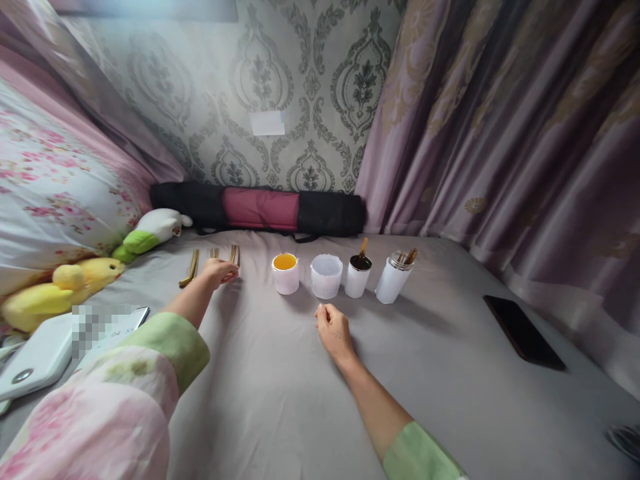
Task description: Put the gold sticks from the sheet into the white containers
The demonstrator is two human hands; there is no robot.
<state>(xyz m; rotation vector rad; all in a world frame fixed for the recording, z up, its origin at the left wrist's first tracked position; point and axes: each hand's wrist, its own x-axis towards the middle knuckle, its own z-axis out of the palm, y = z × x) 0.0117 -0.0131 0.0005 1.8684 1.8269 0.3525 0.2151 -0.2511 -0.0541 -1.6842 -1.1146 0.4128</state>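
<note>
My left hand (220,272) reaches forward with its fingers pressed together at the lower end of a slim gold-coloured piece (234,253). What lies between the fingertips is hidden. A second gold piece (214,253) shows behind the wrist, and a bent one (190,268) lies to its left. My right hand (333,330) is loosely closed on the grey sheet, with nothing visible in it. Just beyond it stands a translucent white cup (327,283). To that cup's left is a white cup with a yellow-orange inside (285,280).
Two white-wrapped containers, a dark-mouthed one (356,283) and a tilted-looking one (393,283), hold brown sticks. A phone (523,332) lies right. Plush toys (65,290), a white device (37,363) and another phone (117,330) are left. A black-and-maroon roll (260,208) lies along the wall.
</note>
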